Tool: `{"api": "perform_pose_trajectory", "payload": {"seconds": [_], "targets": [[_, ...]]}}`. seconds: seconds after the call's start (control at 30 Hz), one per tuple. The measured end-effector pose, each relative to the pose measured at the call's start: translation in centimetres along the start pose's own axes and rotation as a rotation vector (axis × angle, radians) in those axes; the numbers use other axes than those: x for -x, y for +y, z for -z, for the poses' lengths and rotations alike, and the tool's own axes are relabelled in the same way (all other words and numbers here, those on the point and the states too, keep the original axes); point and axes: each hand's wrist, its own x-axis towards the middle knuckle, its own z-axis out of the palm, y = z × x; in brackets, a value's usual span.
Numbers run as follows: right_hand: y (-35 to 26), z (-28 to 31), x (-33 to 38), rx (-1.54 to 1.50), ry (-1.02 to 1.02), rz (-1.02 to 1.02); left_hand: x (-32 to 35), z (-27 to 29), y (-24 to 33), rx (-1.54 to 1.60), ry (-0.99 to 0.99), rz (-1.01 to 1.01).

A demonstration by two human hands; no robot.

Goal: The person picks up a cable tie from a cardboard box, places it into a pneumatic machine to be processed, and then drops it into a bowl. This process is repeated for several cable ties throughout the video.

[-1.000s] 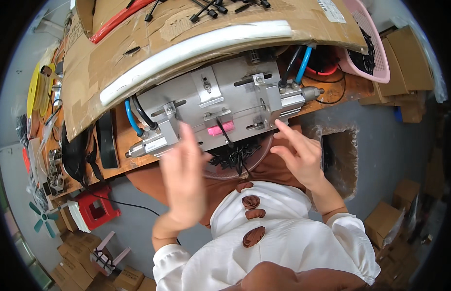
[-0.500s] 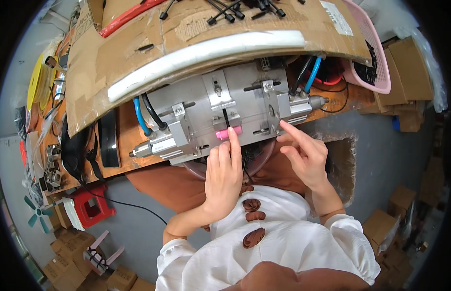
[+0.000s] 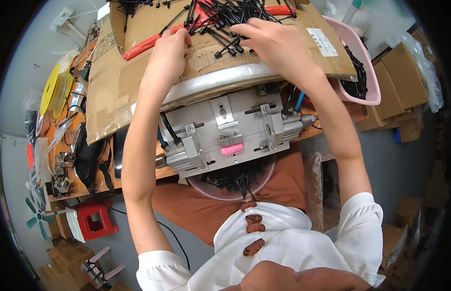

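My left hand [image 3: 168, 54] rests at the cardboard's far part with its fingers curled in, next to a thin black rod with a thick end [image 3: 174, 20]; whatever its fingertips hold is hidden. To the right, my right hand [image 3: 280, 44] reaches over a pile of similar black rods [image 3: 224, 18], fingers apart, fingertips at the pile's near edge. Below my forearms stands a metal fixture [image 3: 223, 127] with a cylinder on each side. A pink block [image 3: 232, 149] sits at its near middle, with no rod on it.
A clear bowl of black parts [image 3: 235, 186] is in my lap under the fixture. The cardboard sheet [image 3: 133, 92] carries a white padded strip [image 3: 220, 76] and red tape [image 3: 145, 47]. A pink basket [image 3: 373, 80] stands right, a yellow spool [image 3: 51, 89] left, a red stool [image 3: 92, 220] lower left.
Both hands have moved from the fixture up to the rods on the cardboard. The black rod that stood at the pink block is gone from there. The view has shifted, showing more of the pile.
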Motion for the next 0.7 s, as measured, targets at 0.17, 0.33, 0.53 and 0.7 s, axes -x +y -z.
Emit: {"api": "perform_pose_trajectory", "payload": {"seconds": [0.17, 0.33, 0.53, 0.7], "targets": [[-1.2, -2.2, -4.4, -0.051, -0.414, 0.259, 2.7, 2.1, 0.2, 0.146, -0.046, -0.004], [-1.7, -3.1, -5.5, -0.255, -0.347, 0.167, 6.7, 6.0, 2.8, 0.278, 0.02, 0.08], [-2.1, -2.8, -5.5, -0.216, -0.455, 0.236, 13.6, 5.2, 8.4, 0.201, 0.085, 0.064], [-1.9, -2.3, -7.0, -0.321, -0.441, 0.049, 18.9, 4.0, 12.5, 0.192, -0.076, 0.139]]}}
